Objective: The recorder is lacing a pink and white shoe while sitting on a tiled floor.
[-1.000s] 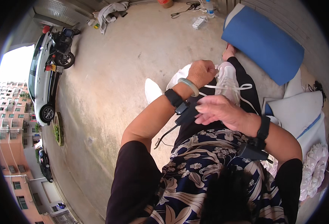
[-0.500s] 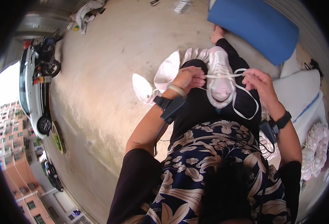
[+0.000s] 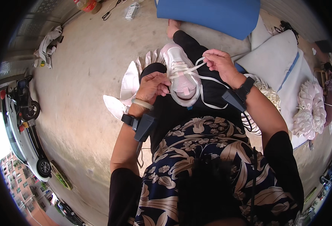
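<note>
Head view.

Sneaker [image 3: 176, 56], pale pink and white: lies on the lap, over black trousers [image 3: 191, 44], between the two hands; toe pointing away, collar toward a dark floral top [image 3: 162, 180].

White lace [image 3: 213, 79]: runs through the eyelets; crosses above the tongue; trails in a loose curve to the right over the trousers.

Left hand [image 3: 153, 86]: just beside the left edge of the sneaker; fingers drawn narrow, pinching one length of lace. Contact with the sneaker itself: cannot tell. On the forearm, a pale bangle [image 3: 142, 104] and a strapped black device [image 3: 145, 127].

Right hand [image 3: 219, 64]: raised to the right of the sneaker, apart from it; fingers closed together on another length of lace, with a small loop beside the tips. At the wrist, a second black device [image 3: 234, 100].

On the floor [image 3: 83, 86], to the left: pale shoe-like pieces [image 3: 129, 83], near the left hand. To the right: grey-white sheet [image 3: 273, 54] with blue edging; white ruffled bundle [image 3: 309, 107]. Beyond the sneaker: blue mat [image 3: 211, 15], bare foot [image 3: 173, 28] just beside it.
</note>
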A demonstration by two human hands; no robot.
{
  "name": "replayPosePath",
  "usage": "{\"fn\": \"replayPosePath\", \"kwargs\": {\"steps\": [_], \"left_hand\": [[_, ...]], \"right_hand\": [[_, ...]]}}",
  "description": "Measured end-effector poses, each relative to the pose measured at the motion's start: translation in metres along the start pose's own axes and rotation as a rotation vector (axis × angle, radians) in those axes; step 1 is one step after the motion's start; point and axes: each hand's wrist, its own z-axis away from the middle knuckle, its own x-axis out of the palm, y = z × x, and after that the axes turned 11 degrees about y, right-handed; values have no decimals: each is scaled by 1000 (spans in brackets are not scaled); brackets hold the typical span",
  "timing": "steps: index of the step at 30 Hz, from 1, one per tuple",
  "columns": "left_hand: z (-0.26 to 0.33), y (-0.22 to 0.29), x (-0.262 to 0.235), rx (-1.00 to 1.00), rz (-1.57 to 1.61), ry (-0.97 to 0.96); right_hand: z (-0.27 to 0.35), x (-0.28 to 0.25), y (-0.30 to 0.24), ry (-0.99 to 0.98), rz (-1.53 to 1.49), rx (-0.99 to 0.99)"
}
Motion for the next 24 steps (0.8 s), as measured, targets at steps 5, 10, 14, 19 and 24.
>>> {"fn": "replayPosePath", "kwargs": {"steps": [5,10,14,19,24], "left_hand": [[-6,-3,-10,34,91,3],[-9,-5,-1,76,77,74],[-7,-2,-8,65,-46,34],[-9,1,-1,56,-277,-3],[-9,2,-9,85,-408,-61]], "right_hand": [[-19,-5,-1,223,-130,-51],[-18,-3,-7,300,-104,-143],[-17,13,-8,285,-205,-169],[-13,17,-3,136,117,-488],[8,24,-6,-85,599,-1036]]}}
